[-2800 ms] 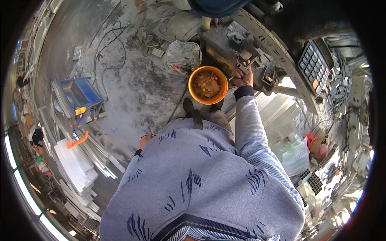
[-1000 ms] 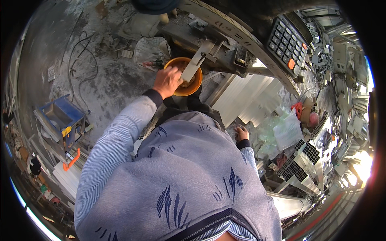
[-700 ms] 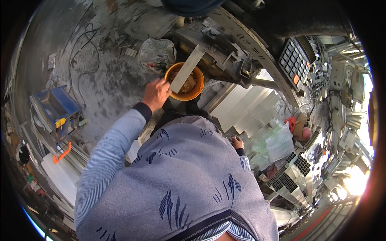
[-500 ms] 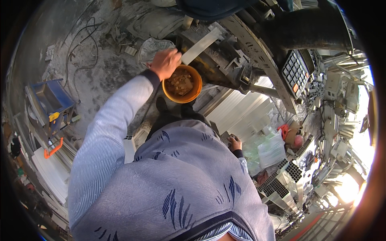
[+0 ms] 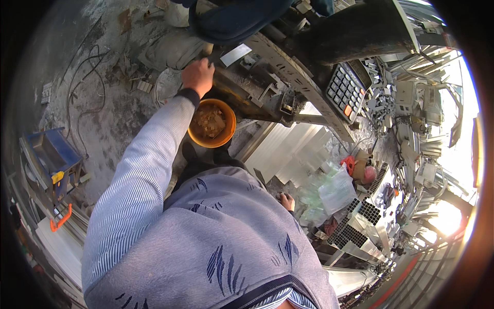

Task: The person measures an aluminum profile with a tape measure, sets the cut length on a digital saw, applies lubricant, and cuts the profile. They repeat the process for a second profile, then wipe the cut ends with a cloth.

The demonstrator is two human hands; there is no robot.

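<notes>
Left hand (image 5: 197,77) near a metal plate (image 5: 235,55), beyond the orange bucket (image 5: 231,124); right hand (image 5: 287,201) at the side (fingers of both: grip indeterminable).

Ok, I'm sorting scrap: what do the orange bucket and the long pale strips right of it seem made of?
The orange bucket: probably plastic, from its bright colour and smooth, softly glossy rim. The long pale strips: likely metal, perhaps aluminium, given their silvery shine and straight edges.

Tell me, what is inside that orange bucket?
The orange bucket holds a layer of small brownish scraps, with a larger flat piece among them; whatever lies beneath is covered.
</notes>
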